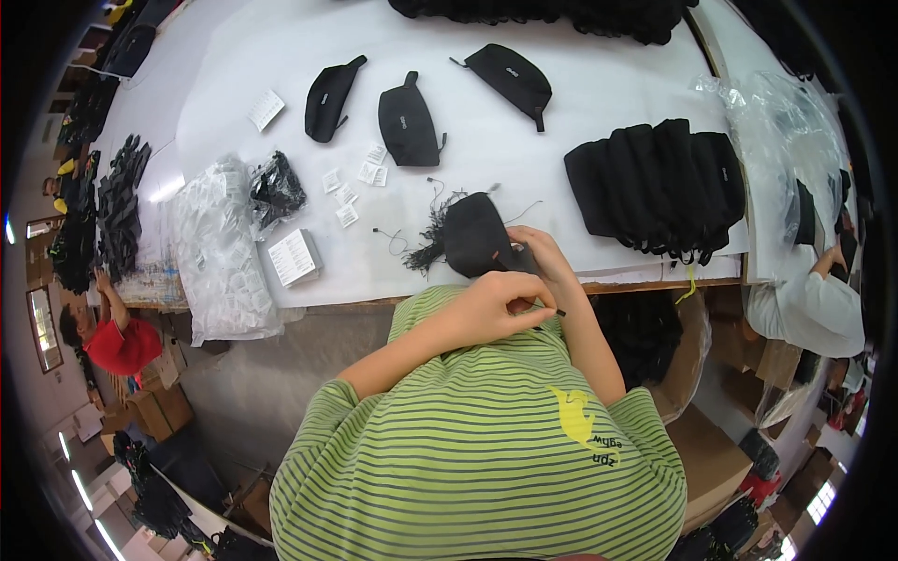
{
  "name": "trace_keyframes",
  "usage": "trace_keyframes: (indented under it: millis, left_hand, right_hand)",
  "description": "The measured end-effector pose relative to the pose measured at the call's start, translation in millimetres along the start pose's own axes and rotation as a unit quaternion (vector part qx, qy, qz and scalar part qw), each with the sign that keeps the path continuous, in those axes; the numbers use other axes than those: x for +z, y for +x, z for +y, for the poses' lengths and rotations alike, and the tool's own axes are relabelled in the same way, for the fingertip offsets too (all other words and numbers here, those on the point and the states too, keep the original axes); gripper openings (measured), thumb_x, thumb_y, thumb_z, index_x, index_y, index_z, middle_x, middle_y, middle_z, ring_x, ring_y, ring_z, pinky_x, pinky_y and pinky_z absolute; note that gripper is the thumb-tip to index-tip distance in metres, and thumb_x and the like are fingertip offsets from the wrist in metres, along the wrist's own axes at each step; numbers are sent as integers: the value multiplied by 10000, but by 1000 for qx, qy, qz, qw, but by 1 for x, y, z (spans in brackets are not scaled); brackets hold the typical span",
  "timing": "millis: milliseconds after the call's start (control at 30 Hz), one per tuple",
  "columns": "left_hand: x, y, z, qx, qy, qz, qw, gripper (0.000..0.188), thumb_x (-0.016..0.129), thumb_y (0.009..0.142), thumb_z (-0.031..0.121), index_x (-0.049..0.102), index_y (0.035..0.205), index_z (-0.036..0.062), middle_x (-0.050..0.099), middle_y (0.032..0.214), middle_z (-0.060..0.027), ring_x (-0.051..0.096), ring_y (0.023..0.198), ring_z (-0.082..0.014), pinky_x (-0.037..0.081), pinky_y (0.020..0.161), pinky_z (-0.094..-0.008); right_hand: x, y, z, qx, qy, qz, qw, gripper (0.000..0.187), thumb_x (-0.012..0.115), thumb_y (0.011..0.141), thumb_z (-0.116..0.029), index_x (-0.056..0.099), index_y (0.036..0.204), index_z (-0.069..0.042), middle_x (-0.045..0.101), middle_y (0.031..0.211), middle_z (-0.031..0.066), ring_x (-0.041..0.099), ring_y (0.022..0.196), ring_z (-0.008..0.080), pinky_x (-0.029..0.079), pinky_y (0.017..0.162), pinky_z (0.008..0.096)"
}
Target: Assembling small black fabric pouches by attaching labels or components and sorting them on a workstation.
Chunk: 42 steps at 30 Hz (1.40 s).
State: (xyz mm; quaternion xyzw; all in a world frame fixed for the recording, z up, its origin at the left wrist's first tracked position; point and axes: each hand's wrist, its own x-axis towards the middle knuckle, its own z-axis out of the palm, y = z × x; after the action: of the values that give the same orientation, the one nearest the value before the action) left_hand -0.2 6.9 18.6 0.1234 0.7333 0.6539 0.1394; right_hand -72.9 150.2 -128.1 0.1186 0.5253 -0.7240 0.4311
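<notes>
A small black zip pouch [475,232] lies at the table's near edge, in front of my body. My right hand [543,254] is closed on the pouch's right end, its fingers partly hidden behind the fabric. Just nearer to me, my left hand [505,301] pinches a small, thin black piece, like a cord end or zip pull [560,312]; whether it joins the pouch is hidden. Beside the pouch's left side rests a tangle of black cords [432,236] with small tips. Loose cord loops [391,237] spread out from it.
Beyond are three black pouches [408,122], small white packets [372,174] and a paper card [267,110]. At left lie a clear bag of white packets [223,248] and a card stack [295,258]. At right is a row of black pouches [655,187]. Other people [123,341] work at both sides.
</notes>
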Motion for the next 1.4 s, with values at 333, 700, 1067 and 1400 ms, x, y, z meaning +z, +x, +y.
trace_keyframes:
  millis: [333,700,1067,1400]
  left_hand:
    - [5,-8,6,6,5,-128,992,121,647,843,158,620,877,45,576,754,-30,533,637,-153,449,600,-265]
    - [-11,-11,4,94,65,61,992,167,667,830,132,635,979,66,567,1003,-49,551,904,-205,450,748,-308]
    - [-67,-31,-17,158,485,126,851,312,746,658,111,612,939,82,580,1056,-29,535,1011,-227,381,907,-375]
    - [-63,-27,-13,215,433,120,867,281,738,612,45,618,865,57,603,969,-43,566,915,-254,466,778,-365]
  right_hand:
    - [21,-16,-19,75,-174,-138,972,375,595,898,-388,616,987,-24,614,921,45,610,813,153,476,694,253]
    - [37,-45,-43,-223,-332,-105,911,244,603,902,-240,644,933,-1,638,738,17,603,682,118,480,605,277]
    - [65,-106,-93,-368,-538,33,757,125,611,855,-89,657,934,-4,658,798,117,604,594,225,470,556,284]
    - [69,-122,-99,-421,-582,23,695,92,632,821,-72,654,903,-36,617,722,84,583,579,257,443,518,317]
